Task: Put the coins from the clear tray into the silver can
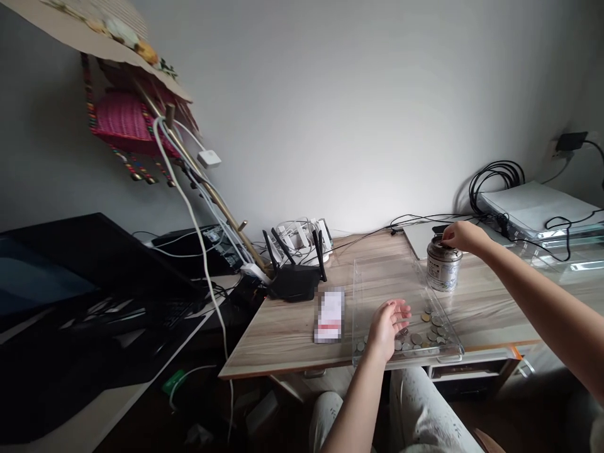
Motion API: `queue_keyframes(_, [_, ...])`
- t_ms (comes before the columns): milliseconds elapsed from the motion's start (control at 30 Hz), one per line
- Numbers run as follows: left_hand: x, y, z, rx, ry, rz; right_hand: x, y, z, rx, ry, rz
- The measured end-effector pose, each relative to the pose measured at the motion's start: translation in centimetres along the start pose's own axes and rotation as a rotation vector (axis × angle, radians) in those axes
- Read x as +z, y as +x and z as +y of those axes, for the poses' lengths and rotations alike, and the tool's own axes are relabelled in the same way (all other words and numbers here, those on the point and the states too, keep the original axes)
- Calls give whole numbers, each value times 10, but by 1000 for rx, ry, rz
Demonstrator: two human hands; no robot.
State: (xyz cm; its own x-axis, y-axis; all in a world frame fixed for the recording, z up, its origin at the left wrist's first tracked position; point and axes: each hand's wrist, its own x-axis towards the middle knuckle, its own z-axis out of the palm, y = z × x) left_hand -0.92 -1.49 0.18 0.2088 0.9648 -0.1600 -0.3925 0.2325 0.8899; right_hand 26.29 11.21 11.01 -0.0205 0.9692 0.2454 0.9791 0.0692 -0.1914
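Observation:
My right hand (465, 236) is at the top of a round silvery tin (443, 270), fingers pinched together over its lid. Whatever the fingertips hold, if anything, is hidden. The tin stands upright on the wooden desk, just right of a clear plastic tray (377, 277). Several coins (416, 338) lie scattered in the tray, mostly silver-coloured with a few yellowish ones, towards its near and right sides. Above the near part of the tray hovers my left hand (389, 324), palm turned inward and fingers loosely apart, with nothing visible in it.
A blurred-out white slip (329, 314) lies left of the tray. Behind it stands a black router (297, 280) with raised antennas. An open laptop (94, 270) is at the far left. A white cable (207, 264) hangs from a slanted pole. Black cables and a pale box (542, 204) sit at the right.

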Motion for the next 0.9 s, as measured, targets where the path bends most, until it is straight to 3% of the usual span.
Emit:
queue_keyframes(100, [-8, 5, 4, 60, 223, 36, 3, 1, -2, 40, -32, 24])
queue_keyframes(300, [-20, 12, 1, 268, 971, 39, 0, 5, -2, 67, -21, -34])
queue_keyframes(467, [-15, 2, 0, 264, 1059, -36, 5, -29, -27, -90, 54, 119])
queue_keyframes(533, [-13, -3, 3, 239, 1057, -90, 19, -56, -49, -276, 140, -5])
queue_keyframes(667, [-10, -7, 13, 176, 1103, -204, 56, -102, -84, -666, 172, -526])
queue_keyframes(767, [-10, -3, 22, 103, 1128, -329, 70, -113, -93, -716, -4, -652])
queue_keyframes(900, [-13, 2, 27, 17, 1257, -474, 71, -113, -89, -723, -95, -715])
